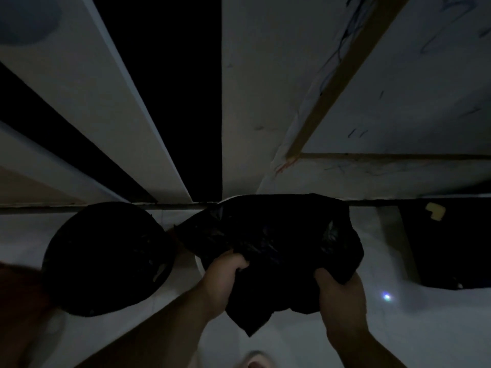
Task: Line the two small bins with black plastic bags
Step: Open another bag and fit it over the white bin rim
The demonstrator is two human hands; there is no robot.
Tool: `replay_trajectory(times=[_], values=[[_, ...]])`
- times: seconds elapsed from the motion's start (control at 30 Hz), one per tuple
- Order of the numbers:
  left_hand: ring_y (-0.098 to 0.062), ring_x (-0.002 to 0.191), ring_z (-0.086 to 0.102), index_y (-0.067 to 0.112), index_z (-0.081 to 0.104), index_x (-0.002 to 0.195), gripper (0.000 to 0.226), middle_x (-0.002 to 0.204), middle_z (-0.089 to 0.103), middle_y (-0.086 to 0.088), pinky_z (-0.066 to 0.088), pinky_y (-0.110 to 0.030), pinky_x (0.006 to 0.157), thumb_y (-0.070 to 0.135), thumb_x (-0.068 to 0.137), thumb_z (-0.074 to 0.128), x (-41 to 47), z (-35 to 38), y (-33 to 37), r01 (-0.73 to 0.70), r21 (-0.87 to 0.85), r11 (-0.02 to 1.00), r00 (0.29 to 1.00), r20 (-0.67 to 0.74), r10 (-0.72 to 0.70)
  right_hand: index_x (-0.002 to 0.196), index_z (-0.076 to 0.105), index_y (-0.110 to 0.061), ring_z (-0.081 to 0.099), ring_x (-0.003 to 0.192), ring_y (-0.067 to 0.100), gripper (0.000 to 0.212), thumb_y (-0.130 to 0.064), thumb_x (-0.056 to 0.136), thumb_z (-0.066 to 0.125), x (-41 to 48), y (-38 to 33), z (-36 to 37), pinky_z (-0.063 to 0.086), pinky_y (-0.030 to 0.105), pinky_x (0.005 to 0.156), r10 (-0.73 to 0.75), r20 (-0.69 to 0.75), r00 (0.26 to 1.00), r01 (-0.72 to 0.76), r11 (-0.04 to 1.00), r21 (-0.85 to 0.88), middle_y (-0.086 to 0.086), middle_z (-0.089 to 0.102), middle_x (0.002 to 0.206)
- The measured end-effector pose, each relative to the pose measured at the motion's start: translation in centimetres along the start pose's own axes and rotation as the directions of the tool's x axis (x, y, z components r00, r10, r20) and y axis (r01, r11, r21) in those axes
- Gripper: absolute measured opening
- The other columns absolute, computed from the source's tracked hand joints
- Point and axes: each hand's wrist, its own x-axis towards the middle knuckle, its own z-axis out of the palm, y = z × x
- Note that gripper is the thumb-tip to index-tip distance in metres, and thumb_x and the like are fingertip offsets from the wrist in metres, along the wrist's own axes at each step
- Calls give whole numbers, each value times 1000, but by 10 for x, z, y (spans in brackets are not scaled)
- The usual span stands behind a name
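The scene is very dim. A round small bin (106, 258) stands on the pale floor at the left, its top covered in black plastic. Right of it, a crumpled black plastic bag (271, 235) is spread over where a second bin would be; only a thin pale rim edge (199, 262) shows under it. My left hand (225, 272) grips the bag's near left edge. My right hand (337, 290) grips its near right edge. A loose corner of the bag hangs down between my forearms.
White wall panels and a dark doorway gap (170, 102) rise just behind the bins. A wooden-framed white board (398, 115) leans at the right. A dark opening (449, 245) lies low on the right. My foot (255, 361) is at the bottom edge.
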Motion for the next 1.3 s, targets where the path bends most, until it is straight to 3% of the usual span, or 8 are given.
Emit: replay_trajectory(times=[0.2, 0.33, 0.5, 0.63, 0.77, 0.93, 1.03, 1.3], values=[[-35, 107, 58, 13, 56, 121, 43, 119, 60, -18, 49, -48, 94, 22, 78, 53, 28, -45, 8, -119, 546, 829, 926, -241, 292, 80, 61, -22, 61, 57, 1, 10, -12, 79, 63, -2, 0, 38, 43, 9, 48, -141, 74, 987, 146, 987, -68, -7, 65, 67], [-35, 112, 55, 26, 47, 132, 67, 126, 57, -14, 45, -49, 100, 25, 66, 54, 49, -56, 10, -129, 528, 839, 960, -146, 239, 74, 58, -30, 62, 56, -1, 13, -17, 76, 62, -3, -3, 54, 44, 12, 47, -175, 126, 977, 187, 978, -90, -6, 66, 62], [-10, 38, 57, 15, 67, 59, 25, 43, 58, 2, 40, -15, 42, 2, 66, 47, 69, -38, 9, 3, 314, 949, 1000, -14, 1, 75, 54, -35, 62, 65, -3, 17, -22, 76, 65, -5, 16, 51, 43, 12, 55, -186, 174, 967, 219, 956, -196, -10, 65, 68], [-7, 36, 47, 15, 49, 26, 32, 41, 48, 4, 33, -21, 48, 7, 57, 47, 83, -13, -5, 6, 309, 951, 1000, -11, -2, 75, 55, -31, 61, 60, 9, 15, -21, 74, 67, -8, 37, 48, 45, 21, 56, -141, 218, 966, 180, 969, -169, -4, 63, 65], [-19, 56, 50, 14, 55, 32, 38, 55, 54, -2, 37, -24, 52, 3, 68, 50, 91, -8, -9, 41, 392, 919, 997, -74, -14, 77, 56, -32, 59, 62, 18, 13, -23, 76, 65, -9, 47, 47, 45, 30, 60, -138, 260, 956, 184, 970, -161, -3, 61, 65], [-19, 80, 60, 13, 61, 100, 22, 84, 63, -1, 44, -31, 76, 20, 81, 53, 85, -29, -4, -32, 470, 882, 978, -169, 126, 94, 59, -22, 62, 72, 4, 21, -36, 79, 61, 0, 39, 55, 41, 9, 57, -217, 296, 930, 303, 908, -289, -11, 63, 75], [-20, 84, 65, 34, 64, 82, 17, 87, 69, 1, 51, -35, 81, 34, 68, 54, 58, -49, -1, -147, 505, 850, 921, -245, 305, 114, 56, -19, 64, 95, 10, 35, -38, 84, 58, 10, 32, 73, 52, 25, 79, -177, 330, 927, 279, 914, -294, -5, 66, 100], [-5, 84, 61, 41, 55, 81, 22, 89, 64, 12, 48, -32, 78, 20, 85, 55, 22, -76, -15, -262, 646, 717, 795, -277, 539, 135, 41, -24, 45, 126, 22, 46, -22, 89, 48, 55, 34, 136, 30, 40, 113, -147, 586, 797, 387, 870, -307, 6, 52, 135]])
